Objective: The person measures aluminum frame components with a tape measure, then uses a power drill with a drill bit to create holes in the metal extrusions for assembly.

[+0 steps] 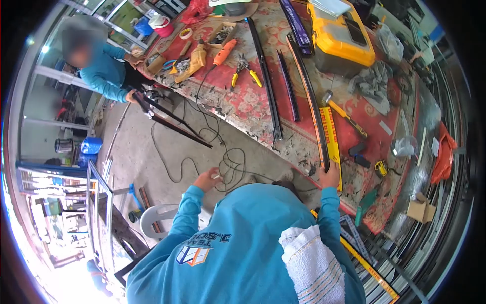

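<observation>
My right hand (330, 176) is at the table's near edge, closed around the lower end of a long, curved black strip (310, 93) with an orange-brown stripe. The strip lies along the table, beside a yellow level-like bar with red print (330, 133). Over the floor, away from the table, my left hand (206, 180) has its fingers curled. A small whitish spot shows at its fingertips, too small to name. Two more dark strips, a longer one (264, 76) and a shorter one (288, 88), lie to the left of the held strip.
On the red patterned table (238, 109) are a hammer (347, 115), yellow-handled pliers (244, 71), an orange tool (225, 52), a tape measure (381, 168) and a yellow toolbox (341, 38). A co-worker (109, 71) holds dark strips (174, 124) at left. Cables (234, 162) lie on the floor.
</observation>
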Motion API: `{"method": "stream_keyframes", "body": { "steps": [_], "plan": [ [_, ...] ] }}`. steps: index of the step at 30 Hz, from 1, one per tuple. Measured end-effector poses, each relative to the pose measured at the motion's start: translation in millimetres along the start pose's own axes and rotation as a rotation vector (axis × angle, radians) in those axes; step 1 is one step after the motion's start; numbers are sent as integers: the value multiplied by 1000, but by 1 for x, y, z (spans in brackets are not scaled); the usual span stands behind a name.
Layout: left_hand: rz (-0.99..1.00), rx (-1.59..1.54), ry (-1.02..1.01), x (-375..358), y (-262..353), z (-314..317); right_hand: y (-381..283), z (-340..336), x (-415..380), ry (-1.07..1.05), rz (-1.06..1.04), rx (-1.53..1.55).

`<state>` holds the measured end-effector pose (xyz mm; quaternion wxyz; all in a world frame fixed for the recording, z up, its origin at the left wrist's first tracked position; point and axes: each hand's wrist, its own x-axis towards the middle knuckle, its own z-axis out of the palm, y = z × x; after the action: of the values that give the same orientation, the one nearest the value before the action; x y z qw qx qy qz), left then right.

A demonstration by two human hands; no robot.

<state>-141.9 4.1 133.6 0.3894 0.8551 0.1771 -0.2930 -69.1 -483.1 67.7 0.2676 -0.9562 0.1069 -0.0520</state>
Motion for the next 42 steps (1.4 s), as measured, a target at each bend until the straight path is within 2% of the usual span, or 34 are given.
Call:
{"method": "stream_keyframes", "body": {
  "steps": [5,8,10,12,13,15,16,18,20,22,23,24,26,28,30,31,32,33,34,35,38,39,40,42],
  "plan": [
    [-148,-43,202,26,-48,-24,7,0,5,-72,21,27],
    [-164,-131,338,33,-72,-45,7,-1,10,-137,22,40],
    [-161,-230,371,40,-81,-60,7,-8,8,-179,25,40],
    [-337,-507,428,34,-54,-87,6,-15,9,-241,21,34],
    [-331,-508,407,43,-58,-97,3,-20,7,-309,14,35],
    [-306,-793,444,64,-72,-124,-5,-27,-1,-319,75,-11],
    [-299,-801,420,82,-85,-137,-10,-30,-3,-338,117,-42],
    [-272,-892,528,118,-112,-157,-19,-33,-16,-326,128,-86],
    [-269,-928,538,144,-125,-178,-23,-36,-33,-321,133,-134],
    [-263,-965,551,168,-127,-199,-22,-41,-51,-356,50,-147],
    [-229,-1005,563,178,-129,-209,-37,-52,-58,-407,150,-133],
    [-193,-1045,578,191,-129,-218,-30,-52,-67,-402,152,-149],
    [-147,-1072,565,216,-127,-231,-11,-51,-96,-375,188,23],
    [-70,-1126,542,240,-127,-247,-33,-63,-117,-439,417,112],
    [0,-1143,510,266,-124,-257,-33,-61,-150,-420,406,62],
    [73,-1143,477,277,-120,-264,1,-58,-179,-455,336,-65],
    [66,-1187,507,299,-126,-268,30,-46,-189,-490,255,-188],
    [59,-1231,537,321,-134,-271,-7,-51,-184,-571,408,-106],
    [53,-1274,568,343,-140,-275,-26,-48,-185,-610,428,-86],
    [-64,-1292,590,350,-139,-281,-36,-45,-192,-645,423,-67],
    [-130,-1271,666,361,-136,-293,-58,-31,-200,-706,414,-27],
    [-133,-1264,687,347,-122,-298,-63,-28,-200,-724,415,-19],
    [-128,-1226,686,358,-134,-302,-68,-27,-200,-740,412,-12],
    [-50,-1097,865,359,-131,-303,-75,-23,-198,-767,413,-3]
  ]
}}
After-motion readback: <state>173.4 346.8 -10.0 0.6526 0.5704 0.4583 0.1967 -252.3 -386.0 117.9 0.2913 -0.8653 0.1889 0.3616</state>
